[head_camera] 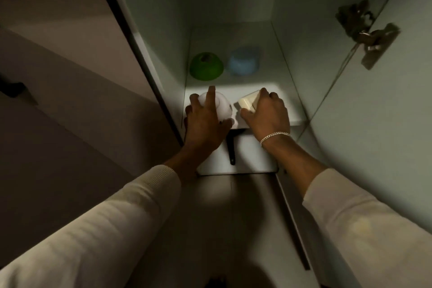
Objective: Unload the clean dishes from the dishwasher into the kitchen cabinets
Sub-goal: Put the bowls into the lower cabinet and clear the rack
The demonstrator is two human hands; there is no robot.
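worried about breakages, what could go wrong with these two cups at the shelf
The white cup in the left hand sits near the shelf edge, so it might slip off if released. The cream cup in the right hand looks tilted and may tip over. Pushed back, either could knock the green bowl or blue cup.

Metal hinge (367,33) at upper right; black angle bracket (231,149) lower down, near the centre.
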